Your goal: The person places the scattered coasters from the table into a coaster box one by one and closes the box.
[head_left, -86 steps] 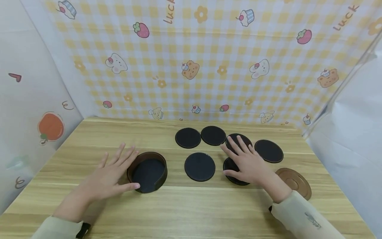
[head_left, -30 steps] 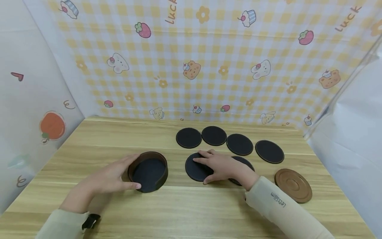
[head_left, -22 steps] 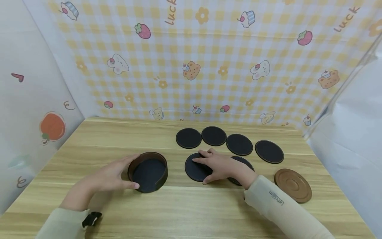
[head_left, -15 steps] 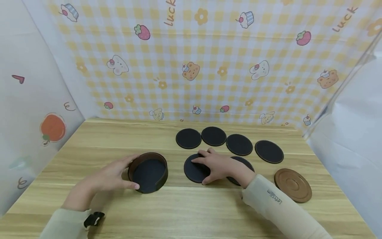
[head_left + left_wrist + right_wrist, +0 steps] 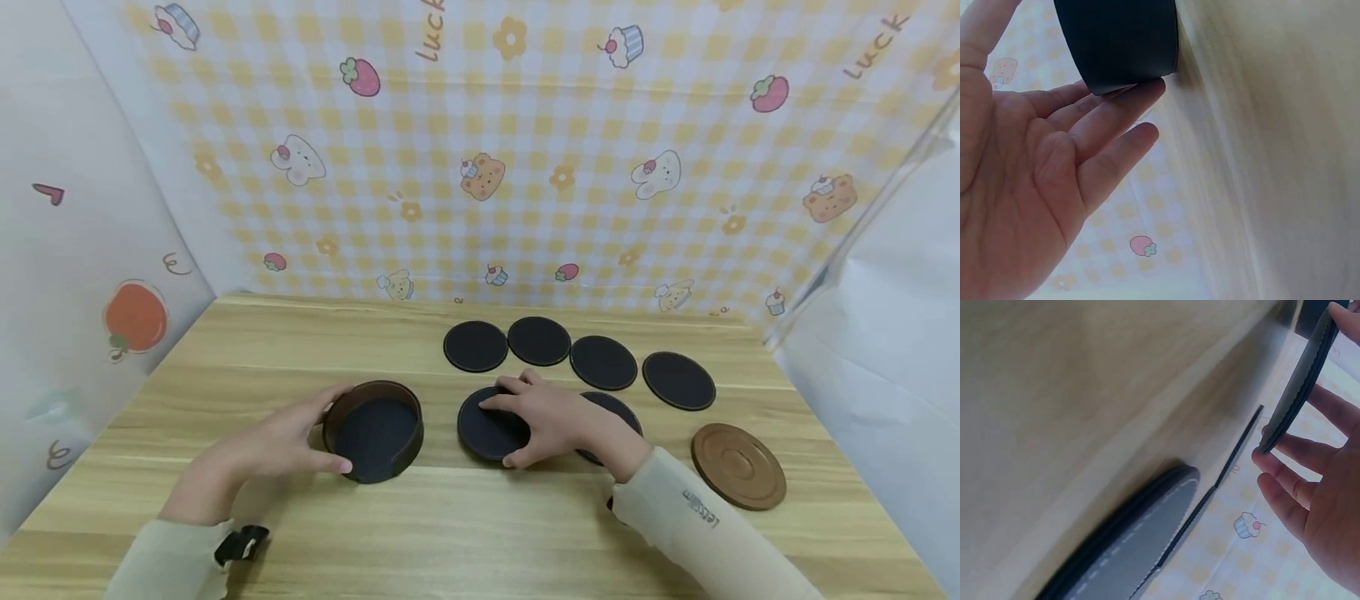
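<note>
Pinched between thumb and fingers of the right hand [image 5: 551,417], a black coaster [image 5: 482,429] is just off the table [image 5: 390,542], lower centre of the frame. Further left, the left hand [image 5: 277,446] curves around a round holder [image 5: 410,452], fingertips touching its wall. A loosened pinch could drop the coaster. Its right side is hidden; whether several are stacked is unclear.

On the desk [image 5: 420,537], the box [image 5: 409,450] stood at the left, the left hand [image 5: 281,442] against its left side. Just right of it, the right hand [image 5: 551,422] held one coaster [image 5: 483,427]; another coaster [image 5: 613,408] lay farther right, partly covered by that hand. Four coasters [image 5: 539,341] lay along the far side, before the cloth [image 5: 562,125]. The disc [image 5: 738,467] lay right, nearer than those four.
</note>
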A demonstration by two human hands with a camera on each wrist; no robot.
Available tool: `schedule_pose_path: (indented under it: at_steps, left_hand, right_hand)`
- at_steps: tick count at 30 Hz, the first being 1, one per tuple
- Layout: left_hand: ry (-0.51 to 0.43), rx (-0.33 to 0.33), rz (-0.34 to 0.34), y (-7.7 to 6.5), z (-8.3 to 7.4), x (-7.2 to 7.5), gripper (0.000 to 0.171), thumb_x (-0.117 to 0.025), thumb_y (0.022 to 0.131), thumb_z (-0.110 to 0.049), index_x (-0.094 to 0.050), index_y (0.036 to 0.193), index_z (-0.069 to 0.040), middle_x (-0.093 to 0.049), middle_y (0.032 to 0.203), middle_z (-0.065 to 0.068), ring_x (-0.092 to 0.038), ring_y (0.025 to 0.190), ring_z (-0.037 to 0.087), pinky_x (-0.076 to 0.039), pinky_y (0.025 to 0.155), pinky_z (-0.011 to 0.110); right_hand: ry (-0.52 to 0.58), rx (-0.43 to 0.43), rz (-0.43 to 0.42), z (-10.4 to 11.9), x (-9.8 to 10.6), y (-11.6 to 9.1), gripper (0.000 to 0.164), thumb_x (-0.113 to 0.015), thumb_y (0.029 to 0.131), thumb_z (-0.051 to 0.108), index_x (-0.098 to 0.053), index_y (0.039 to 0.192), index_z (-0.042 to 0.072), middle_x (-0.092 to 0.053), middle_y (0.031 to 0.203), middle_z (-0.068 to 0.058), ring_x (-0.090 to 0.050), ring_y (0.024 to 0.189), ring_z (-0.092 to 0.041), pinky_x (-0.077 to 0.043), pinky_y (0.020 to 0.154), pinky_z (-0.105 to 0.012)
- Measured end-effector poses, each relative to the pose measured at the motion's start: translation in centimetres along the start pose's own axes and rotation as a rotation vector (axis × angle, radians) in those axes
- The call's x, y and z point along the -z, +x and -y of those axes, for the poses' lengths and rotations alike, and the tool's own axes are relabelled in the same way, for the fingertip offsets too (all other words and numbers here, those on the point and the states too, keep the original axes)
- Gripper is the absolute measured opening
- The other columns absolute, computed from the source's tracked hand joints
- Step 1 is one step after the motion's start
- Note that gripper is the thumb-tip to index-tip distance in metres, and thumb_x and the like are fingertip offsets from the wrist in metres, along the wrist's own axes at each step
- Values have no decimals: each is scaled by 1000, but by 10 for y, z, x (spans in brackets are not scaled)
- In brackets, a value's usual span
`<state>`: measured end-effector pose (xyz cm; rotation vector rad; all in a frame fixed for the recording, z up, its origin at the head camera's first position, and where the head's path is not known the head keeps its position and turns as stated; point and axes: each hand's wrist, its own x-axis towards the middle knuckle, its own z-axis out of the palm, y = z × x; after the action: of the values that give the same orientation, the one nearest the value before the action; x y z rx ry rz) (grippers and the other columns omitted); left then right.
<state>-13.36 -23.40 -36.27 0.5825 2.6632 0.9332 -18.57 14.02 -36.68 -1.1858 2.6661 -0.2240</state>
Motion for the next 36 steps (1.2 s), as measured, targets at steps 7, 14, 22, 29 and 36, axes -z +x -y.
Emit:
schedule_pose_path:
  at_steps: [7, 14, 22, 29, 36]
  left_hand:
    - [-16, 10, 22, 1, 0, 1, 107, -84, 78, -40, -23, 153, 5, -32, 156, 30, -31, 143, 51, -30, 110, 68]
    - [-51, 31, 25, -1, -2, 1, 107, -83, 79, -37, -20, 155, 4, -26, 158, 31, -26, 144, 52, -27, 110, 69]
    - [-56, 34, 29, -3, -3, 1, 108, -83, 79, -38, -19, 154, 5, -24, 158, 32, -25, 144, 53, -27, 110, 69]
    - [-55, 56, 43, -1, -1, 0, 109, -83, 79, -40, -17, 156, 2, -23, 159, 30, -26, 144, 53, -29, 110, 69]
    - [-60, 35, 43, 0, 0, 1, 108, -83, 79, -41, -19, 155, 1, -29, 157, 30, -32, 142, 52, -32, 108, 69]
  right_hand:
    - [-32, 26, -59, 7, 4, 1, 71, -74, 78, 54, -54, 142, 30, -44, 151, -7, -45, 118, -23, -50, 88, -39]
    - [-18, 44, -95, 17, 7, 9, 71, -72, 78, 56, -53, 142, 32, -43, 154, -10, -46, 123, -26, -49, 94, -42]
    - [-1, 66, -91, 32, 11, 24, 74, -71, 79, 59, -50, 145, 33, -39, 157, -7, -41, 122, -22, -50, 92, -36]
    - [-3, 108, -104, 45, 13, 44, 74, -72, 79, 59, -51, 145, 32, -37, 158, -6, -39, 122, -19, -50, 91, -32]
    - [-3, 143, -136, 56, 14, 63, 74, -72, 80, 60, -51, 145, 32, -40, 154, -2, -40, 120, -19, -49, 92, -35]
